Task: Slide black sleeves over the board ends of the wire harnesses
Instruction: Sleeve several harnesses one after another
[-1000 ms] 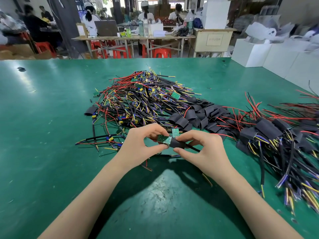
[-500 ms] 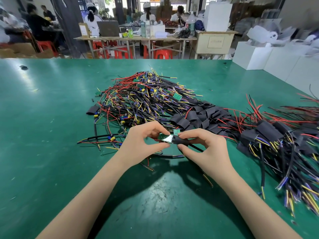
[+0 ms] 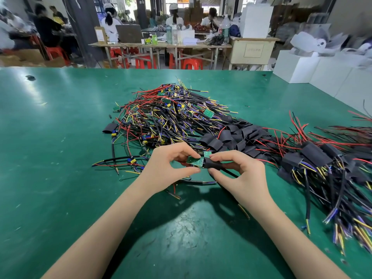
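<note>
The black sleeve sat partly over the little green board, just above the desk. The right hand pinched the sleeve and the left hand pinched the board's bare end. The wire pile lay just behind, with open green desk toward the near edge.

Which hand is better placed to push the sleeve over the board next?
Right. The right hand already pinches the black sleeve at the board's edge; the left hand holds the green board steady.

Sleeve hides board's right end; bg ppl blurred.
</note>
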`<state>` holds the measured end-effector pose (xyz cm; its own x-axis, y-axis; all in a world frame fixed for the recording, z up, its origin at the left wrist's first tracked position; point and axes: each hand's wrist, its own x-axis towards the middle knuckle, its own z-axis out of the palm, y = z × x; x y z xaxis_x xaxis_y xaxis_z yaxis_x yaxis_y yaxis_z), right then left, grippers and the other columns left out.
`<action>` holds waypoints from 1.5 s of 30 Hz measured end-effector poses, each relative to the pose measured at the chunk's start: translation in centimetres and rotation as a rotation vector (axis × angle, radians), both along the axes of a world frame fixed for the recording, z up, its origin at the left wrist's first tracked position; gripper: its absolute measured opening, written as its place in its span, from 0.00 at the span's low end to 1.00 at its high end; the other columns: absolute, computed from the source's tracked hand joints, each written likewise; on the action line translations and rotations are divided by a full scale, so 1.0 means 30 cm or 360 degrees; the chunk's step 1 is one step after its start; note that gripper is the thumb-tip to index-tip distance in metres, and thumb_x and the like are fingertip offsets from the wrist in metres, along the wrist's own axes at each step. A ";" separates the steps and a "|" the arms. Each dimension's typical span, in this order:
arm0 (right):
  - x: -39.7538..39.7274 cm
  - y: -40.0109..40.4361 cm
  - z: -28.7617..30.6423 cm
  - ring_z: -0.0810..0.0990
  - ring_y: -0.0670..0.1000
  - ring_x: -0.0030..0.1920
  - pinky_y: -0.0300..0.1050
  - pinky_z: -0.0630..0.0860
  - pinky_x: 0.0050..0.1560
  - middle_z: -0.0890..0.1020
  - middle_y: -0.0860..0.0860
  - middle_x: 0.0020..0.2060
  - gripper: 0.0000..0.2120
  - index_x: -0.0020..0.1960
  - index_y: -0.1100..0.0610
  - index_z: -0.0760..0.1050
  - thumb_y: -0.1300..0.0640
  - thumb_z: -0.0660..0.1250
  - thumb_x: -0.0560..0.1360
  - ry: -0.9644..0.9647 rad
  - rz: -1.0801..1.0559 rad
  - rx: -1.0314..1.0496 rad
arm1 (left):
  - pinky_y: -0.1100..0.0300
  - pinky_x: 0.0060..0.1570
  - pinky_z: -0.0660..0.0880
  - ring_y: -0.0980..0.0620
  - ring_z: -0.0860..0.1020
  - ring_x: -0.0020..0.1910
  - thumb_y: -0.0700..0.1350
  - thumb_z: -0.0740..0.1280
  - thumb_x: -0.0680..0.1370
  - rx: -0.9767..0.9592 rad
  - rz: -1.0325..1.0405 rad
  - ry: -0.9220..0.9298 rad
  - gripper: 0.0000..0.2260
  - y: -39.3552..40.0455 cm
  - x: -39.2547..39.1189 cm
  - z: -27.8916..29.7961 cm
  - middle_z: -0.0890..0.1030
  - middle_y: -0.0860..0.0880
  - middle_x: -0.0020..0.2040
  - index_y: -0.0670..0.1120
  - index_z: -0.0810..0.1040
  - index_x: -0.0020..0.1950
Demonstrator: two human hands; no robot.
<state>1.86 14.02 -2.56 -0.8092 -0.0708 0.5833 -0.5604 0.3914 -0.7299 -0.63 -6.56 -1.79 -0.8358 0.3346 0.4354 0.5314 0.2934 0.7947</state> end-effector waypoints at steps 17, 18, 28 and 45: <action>0.004 0.005 0.005 0.82 0.41 0.46 0.35 0.77 0.49 0.85 0.46 0.44 0.11 0.48 0.58 0.84 0.65 0.76 0.67 0.0159 0.0023 0.0335 | 0.60 0.43 0.78 0.51 0.81 0.38 0.42 0.78 0.71 -0.0101 0.0015 0.0007 0.08 -0.010 -0.001 -0.003 0.84 0.51 0.43 0.45 0.83 0.48; 0.002 0.006 0.006 0.82 0.41 0.44 0.35 0.77 0.48 0.85 0.46 0.44 0.10 0.48 0.57 0.84 0.64 0.76 0.67 0.0133 0.0016 0.0308 | 0.58 0.42 0.78 0.49 0.81 0.37 0.43 0.77 0.71 -0.0100 0.0025 -0.0004 0.08 -0.010 -0.001 -0.003 0.84 0.50 0.42 0.45 0.83 0.48; -0.004 -0.002 0.003 0.80 0.41 0.38 0.32 0.75 0.40 0.83 0.45 0.42 0.07 0.50 0.54 0.82 0.61 0.73 0.73 0.0098 0.0124 0.0348 | 0.55 0.36 0.76 0.51 0.77 0.32 0.46 0.70 0.78 -0.0151 -0.0061 -0.0408 0.07 0.007 -0.001 -0.005 0.82 0.48 0.33 0.43 0.82 0.45; 0.003 0.002 0.009 0.78 0.53 0.46 0.47 0.75 0.49 0.82 0.48 0.45 0.20 0.57 0.54 0.82 0.58 0.78 0.67 0.0264 -0.0040 0.0719 | 0.65 0.32 0.71 0.52 0.71 0.27 0.45 0.70 0.77 0.0221 0.0032 -0.0624 0.11 0.030 0.016 0.022 0.78 0.46 0.29 0.44 0.80 0.35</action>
<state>1.96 14.09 -2.28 -0.7125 -0.3283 0.6201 -0.6411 0.6637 -0.3853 -0.14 -5.68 -1.12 -0.9530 0.2770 0.1228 0.1761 0.1765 0.9684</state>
